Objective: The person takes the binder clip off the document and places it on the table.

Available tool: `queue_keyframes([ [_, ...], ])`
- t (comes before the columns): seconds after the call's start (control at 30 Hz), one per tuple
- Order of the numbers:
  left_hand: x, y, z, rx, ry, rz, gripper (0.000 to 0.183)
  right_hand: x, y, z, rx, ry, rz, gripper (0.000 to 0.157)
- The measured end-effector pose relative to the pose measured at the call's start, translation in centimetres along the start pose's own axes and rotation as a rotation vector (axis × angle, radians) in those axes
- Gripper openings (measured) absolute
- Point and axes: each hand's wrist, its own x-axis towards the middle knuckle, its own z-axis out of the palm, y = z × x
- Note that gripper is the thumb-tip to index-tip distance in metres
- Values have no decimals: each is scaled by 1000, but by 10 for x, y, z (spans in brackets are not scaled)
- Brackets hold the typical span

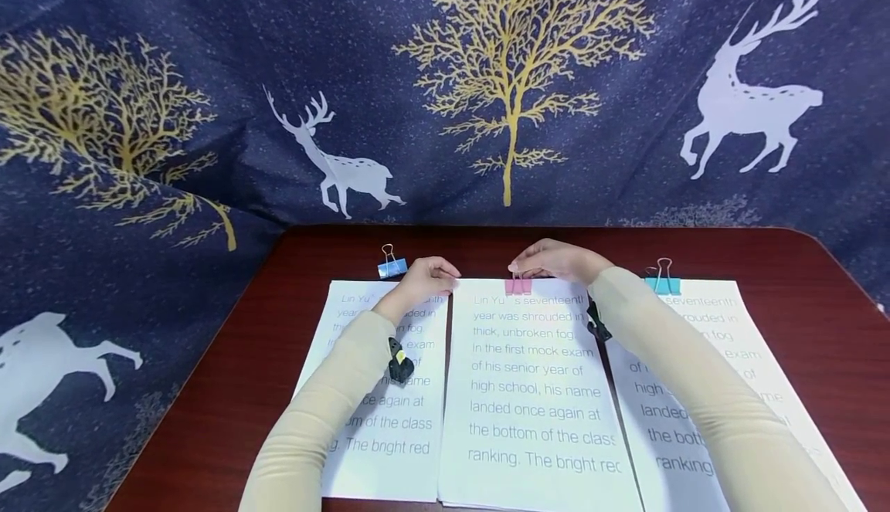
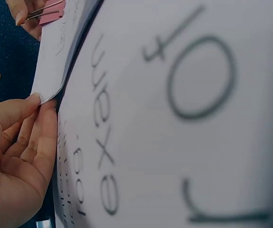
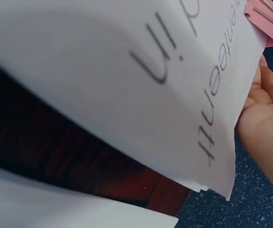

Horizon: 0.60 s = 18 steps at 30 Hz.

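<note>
The right hand (image 1: 556, 261) is pinching the pink clip (image 1: 518, 286) onto the middle stack (image 1: 535, 404), while the left hand (image 1: 427, 276) is gripping that stack's top corner, seemingly steadying the sheets on the table (image 1: 799, 265).

Long, close-fitting beige fabric sleeves (image 1: 348, 388) cover both arms to the wrists; a small black wrist-mounted device (image 1: 399, 361) sits on each.

Three paper stacks (image 1: 535, 396) on table (image 1: 786, 265)
</note>
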Motion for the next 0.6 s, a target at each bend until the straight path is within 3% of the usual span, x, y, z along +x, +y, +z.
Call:
queue_keyframes([
  [0.23,-3,4,2,12,8,-64,19,-1,-1,5,-8,45,-2,39],
  [0.37,-1,2,1,24,26,-56,16,-1,-5,7,-33,72,-29,37],
  [0.6,-1,-1,-1,-2,15,-71,17,1,-10,6,-89,110,17,38],
])
